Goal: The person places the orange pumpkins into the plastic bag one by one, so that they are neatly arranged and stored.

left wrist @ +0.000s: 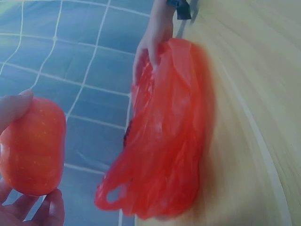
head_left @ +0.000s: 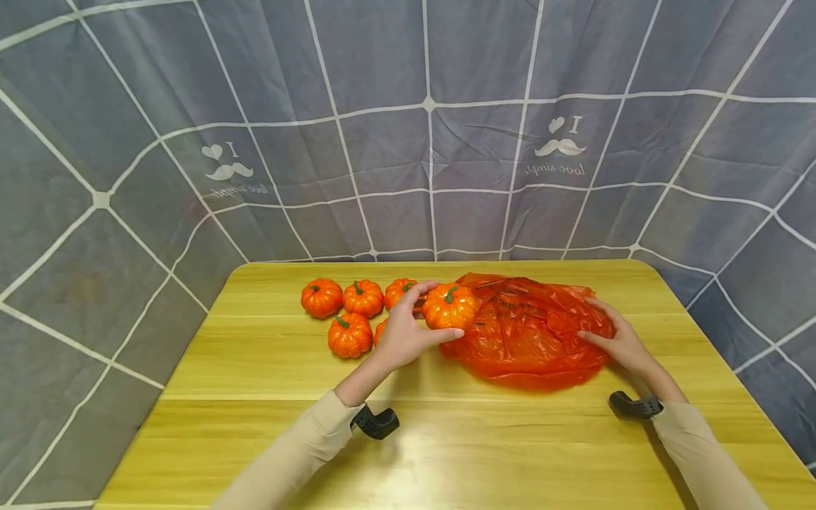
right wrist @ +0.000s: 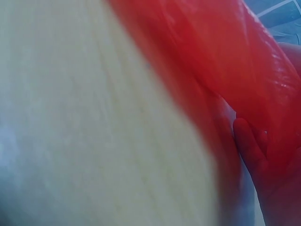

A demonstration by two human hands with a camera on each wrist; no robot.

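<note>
While the left hand (head_left: 403,334) holds a ribbed pumpkin (head_left: 449,309), crinkled plastic (head_left: 519,343) shines.

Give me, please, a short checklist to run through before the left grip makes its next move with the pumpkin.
1. Left grip holds a pumpkin: ok.
2. Held pumpkin clear of the table: ok.
3. Right grip touches the red bag: ok.
4. Bag lies smooth: not ok, it is crumpled.
5. Bag empty: cannot tell.
6. Other pumpkins all in plain view: not ok, the left grip covers part of the group.
</note>
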